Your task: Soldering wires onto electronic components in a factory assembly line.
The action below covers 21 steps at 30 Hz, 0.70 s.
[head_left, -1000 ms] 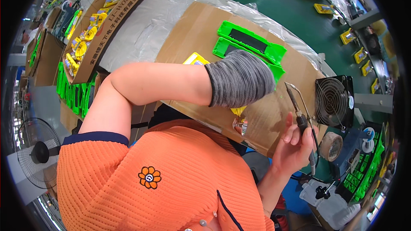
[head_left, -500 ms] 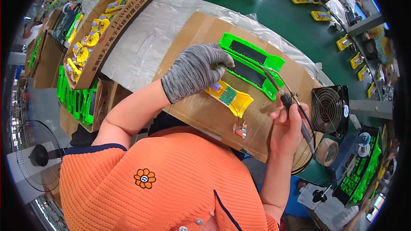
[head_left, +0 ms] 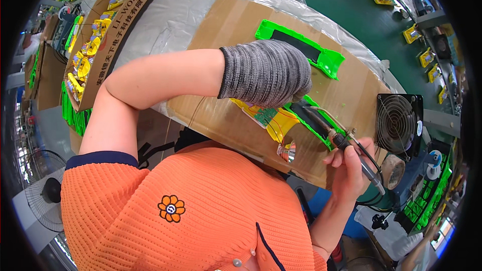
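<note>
My left hand [head_left: 271, 73], in a grey knit glove, is bent down over the cardboard sheet with its fingers hidden behind the glove's back. From under it comes a green plastic shell [head_left: 315, 121] with a dark inside; whether the fingers grip it is hidden. A second green shell [head_left: 329, 62] lies beyond the glove. My bare right hand [head_left: 347, 168] is closed around a soldering iron [head_left: 362, 164], its tip end over the near shell. Beside that shell lies a yellow housing [head_left: 280, 126] with a green circuit board [head_left: 265, 115], thin wires and a silver reflector [head_left: 287, 152].
Cardboard [head_left: 221, 25] covers my work area. At the left stands a carton [head_left: 125, 25] of yellow parts. To the right are a square black fan [head_left: 399, 123] and a tape roll [head_left: 392, 171]. Yellow parts [head_left: 411, 34] line the green table's far right.
The near green shell has come toward me, away from the other one. My left hand has moved right and bent down, hiding its fingers. My right hand has shifted slightly nearer with the soldering iron.
</note>
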{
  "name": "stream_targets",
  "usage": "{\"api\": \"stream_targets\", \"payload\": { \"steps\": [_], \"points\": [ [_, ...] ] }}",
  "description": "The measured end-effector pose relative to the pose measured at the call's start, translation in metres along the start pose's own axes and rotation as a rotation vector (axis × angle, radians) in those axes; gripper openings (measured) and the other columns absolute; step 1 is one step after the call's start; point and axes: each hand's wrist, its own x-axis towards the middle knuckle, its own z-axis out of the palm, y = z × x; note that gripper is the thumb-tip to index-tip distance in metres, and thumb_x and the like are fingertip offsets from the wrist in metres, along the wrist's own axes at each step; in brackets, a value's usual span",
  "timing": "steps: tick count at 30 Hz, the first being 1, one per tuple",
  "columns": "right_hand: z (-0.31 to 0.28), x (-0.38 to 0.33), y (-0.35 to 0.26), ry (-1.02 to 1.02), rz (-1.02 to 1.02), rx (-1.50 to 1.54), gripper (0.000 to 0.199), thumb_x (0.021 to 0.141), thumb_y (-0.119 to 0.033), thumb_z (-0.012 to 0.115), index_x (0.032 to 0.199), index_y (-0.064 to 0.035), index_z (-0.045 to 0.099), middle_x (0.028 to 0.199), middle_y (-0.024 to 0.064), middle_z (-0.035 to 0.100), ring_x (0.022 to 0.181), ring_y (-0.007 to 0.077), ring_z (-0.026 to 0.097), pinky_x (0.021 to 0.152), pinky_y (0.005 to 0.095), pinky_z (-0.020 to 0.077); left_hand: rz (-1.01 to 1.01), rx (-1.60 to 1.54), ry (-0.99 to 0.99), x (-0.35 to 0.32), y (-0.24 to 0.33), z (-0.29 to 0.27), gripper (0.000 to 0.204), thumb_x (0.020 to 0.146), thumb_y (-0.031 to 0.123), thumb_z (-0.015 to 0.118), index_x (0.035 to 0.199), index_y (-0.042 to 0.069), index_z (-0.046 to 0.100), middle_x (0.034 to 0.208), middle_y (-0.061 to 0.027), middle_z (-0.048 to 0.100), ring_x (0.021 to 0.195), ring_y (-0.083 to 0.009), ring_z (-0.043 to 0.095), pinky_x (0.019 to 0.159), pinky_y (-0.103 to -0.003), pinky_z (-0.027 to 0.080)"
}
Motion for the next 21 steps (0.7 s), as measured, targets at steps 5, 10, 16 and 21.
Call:
{"api": "stream_targets", "payload": {
  "steps": [5, 10, 16, 21],
  "points": [
    [0.0022, 0.0031, 0.0043, -0.049, 0.046, 0.058, 0.014, 0.088, -0.001, 0.059, 0.094, -0.001, 0.046, 0.073, 0.0098, 0.056, 0.059, 0.0161, 0.057, 0.06, 0.0377, 0.0573, 0.003, 0.032, -0.027, 0.0023, -0.0003, 0.0007, 0.01, 0.074, 0.016, 0.066, 0.074, 0.007, 0.07, 0.074, -0.015, 0.063, 0.072, -0.0319, 0.065, 0.067, -0.041, 0.053],
    [0.0043, 0.0034, 0.0035, -0.042, 0.085, -0.012, 0.013, 0.089, 0.0, 0.058, 0.094, -0.0007, 0.046, 0.073, 0.0096, 0.057, 0.058, 0.0156, 0.057, 0.06, 0.0371, 0.0571, 0.032, -0.044, -0.042, 0.0037, -0.002, 0.0027, 0.012, 0.069, 0.015, 0.068, 0.073, 0.005, 0.07, 0.071, -0.016, 0.063, 0.068, -0.0323, 0.065, 0.063, -0.04, 0.053],
    [0.0098, 0.005, 0.0011, -0.042, 0.103, -0.022, 0.012, 0.088, 0.002, 0.058, 0.093, -0.0002, 0.047, 0.071, 0.0094, 0.056, 0.058, 0.0154, 0.057, 0.06, 0.0357, 0.0563, 0.017, -0.027, -0.028, 0.0037, -0.0001, 0.0029, 0.012, 0.069, 0.014, 0.069, 0.075, 0.004, 0.07, 0.071, -0.0172, 0.063, 0.065, -0.0324, 0.065, 0.06, -0.04, 0.052],
    [0.0105, 0.0067, -0.0006, -0.028, 0.127, -0.017, 0.011, 0.088, 0.002, 0.057, 0.092, 0.0003, 0.047, 0.07, 0.0094, 0.056, 0.057, 0.0156, 0.057, 0.059, 0.0351, 0.0561, 0.031, -0.023, -0.039, 0.0053, 0.0011, 0.0009, 0.012, 0.069, 0.014, 0.069, 0.074, 0.003, 0.07, 0.071, -0.0176, 0.063, 0.066, -0.0326, 0.065, 0.06, -0.04, 0.052]
  ]
}}
